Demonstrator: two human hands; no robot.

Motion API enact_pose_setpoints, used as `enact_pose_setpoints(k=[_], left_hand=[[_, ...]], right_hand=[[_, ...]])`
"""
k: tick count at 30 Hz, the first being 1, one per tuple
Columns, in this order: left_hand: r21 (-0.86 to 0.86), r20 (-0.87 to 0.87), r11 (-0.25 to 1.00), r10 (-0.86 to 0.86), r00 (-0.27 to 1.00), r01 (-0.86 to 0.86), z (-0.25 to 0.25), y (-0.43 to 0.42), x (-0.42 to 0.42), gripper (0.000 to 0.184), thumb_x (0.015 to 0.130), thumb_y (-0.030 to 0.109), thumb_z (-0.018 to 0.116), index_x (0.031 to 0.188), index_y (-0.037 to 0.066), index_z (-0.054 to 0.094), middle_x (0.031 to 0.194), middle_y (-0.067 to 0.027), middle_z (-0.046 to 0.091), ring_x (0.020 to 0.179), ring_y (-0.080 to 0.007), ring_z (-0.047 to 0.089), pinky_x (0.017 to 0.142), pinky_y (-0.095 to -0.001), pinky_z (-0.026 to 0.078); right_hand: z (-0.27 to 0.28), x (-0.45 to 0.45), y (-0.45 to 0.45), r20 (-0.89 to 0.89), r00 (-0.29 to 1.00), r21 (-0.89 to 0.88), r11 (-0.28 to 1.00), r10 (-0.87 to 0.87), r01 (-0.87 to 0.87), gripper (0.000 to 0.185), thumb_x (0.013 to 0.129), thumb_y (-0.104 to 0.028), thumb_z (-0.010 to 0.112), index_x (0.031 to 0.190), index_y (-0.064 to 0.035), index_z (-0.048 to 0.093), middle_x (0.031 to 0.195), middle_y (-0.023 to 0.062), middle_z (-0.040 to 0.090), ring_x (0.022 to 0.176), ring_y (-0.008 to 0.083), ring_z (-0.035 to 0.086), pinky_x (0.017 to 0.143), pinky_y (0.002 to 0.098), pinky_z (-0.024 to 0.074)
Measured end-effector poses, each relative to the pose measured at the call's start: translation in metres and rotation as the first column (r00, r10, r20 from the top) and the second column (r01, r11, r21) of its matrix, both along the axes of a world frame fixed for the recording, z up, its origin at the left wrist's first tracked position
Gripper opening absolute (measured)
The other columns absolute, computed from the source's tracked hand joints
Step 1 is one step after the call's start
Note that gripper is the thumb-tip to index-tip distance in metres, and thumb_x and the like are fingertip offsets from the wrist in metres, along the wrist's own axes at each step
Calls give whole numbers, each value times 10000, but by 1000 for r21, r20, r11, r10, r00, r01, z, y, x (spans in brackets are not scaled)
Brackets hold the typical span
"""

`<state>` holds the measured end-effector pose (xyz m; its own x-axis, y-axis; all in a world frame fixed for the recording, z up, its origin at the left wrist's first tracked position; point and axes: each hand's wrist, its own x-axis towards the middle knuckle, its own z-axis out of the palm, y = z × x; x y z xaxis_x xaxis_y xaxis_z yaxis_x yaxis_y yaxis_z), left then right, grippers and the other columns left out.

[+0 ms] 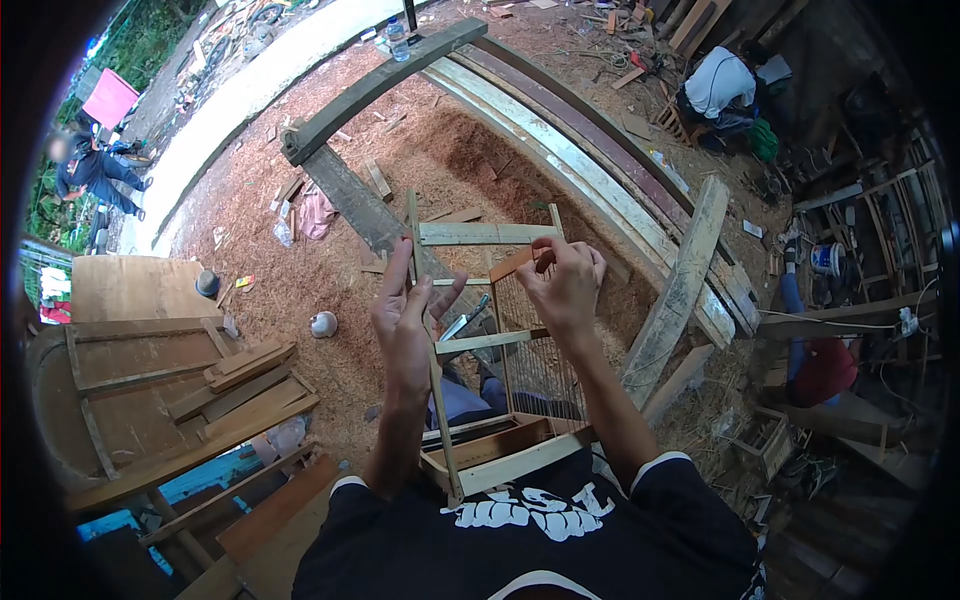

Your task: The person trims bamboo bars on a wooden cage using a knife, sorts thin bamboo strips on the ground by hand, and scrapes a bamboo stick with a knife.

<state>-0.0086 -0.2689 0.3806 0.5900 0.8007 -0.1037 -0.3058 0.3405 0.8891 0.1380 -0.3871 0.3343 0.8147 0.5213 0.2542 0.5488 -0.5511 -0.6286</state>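
Observation:
A slatted wooden frame [485,341] with thin wires along its right side rests against my body. My left hand [405,325] is at its left upright, thumb and fingers around the wood, one finger pointing up. At the upper right of the frame, my right hand [568,285] is closed in a pinch beside a short reddish-brown wood piece [512,264]; what the fingertips hold is too small to make out. A tool with a light blue handle [465,318] shows behind the frame, between my hands.
Long boards [600,180] and a thick beam [680,290] lie to the right. Stacked planks [245,385] are at the left. A bottle [397,40] stands on a curved beam. A person [720,85] crouches at upper right; another person [95,170] is far left.

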Motion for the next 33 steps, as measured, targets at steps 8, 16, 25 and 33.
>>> enact_pose_setpoints(k=[8,16,25,33], left_hand=[[-21,-3,999,-34,999,34,-1,3,-4,525,1030,-58,388,1532,-122,244,1586,-221,323,1246,-271,594,1019,-415,604],[-26,26,999,-21,999,21,4,-1,0,520,1029,-59,395,1522,-140,248,1499,-260,430,1214,-281,616,1024,-422,597],[-22,16,999,-26,1000,26,2,-1,1,515,1032,-59,394,1521,-139,255,1519,-247,416,1240,-288,602,1021,-423,595],[-30,33,999,-35,999,36,-1,0,2,528,1028,-58,399,1527,-133,243,1541,-242,391,1272,-293,582,1034,-431,586]], right_hand=[[-20,5,-7,-59,997,255,966,57,-40,129,838,-79,756,960,-36,760,805,82,693,797,194,647,829,355,511],[-23,13,-21,-282,950,406,914,134,-8,131,840,-34,762,957,24,753,884,60,682,794,114,644,760,262,521],[-27,22,-26,-429,883,439,898,190,20,151,816,-65,786,940,19,768,891,71,694,763,96,651,726,249,522],[-27,30,-31,-454,849,473,881,269,-26,157,799,-35,785,942,27,763,908,64,702,776,90,648,731,251,523]])
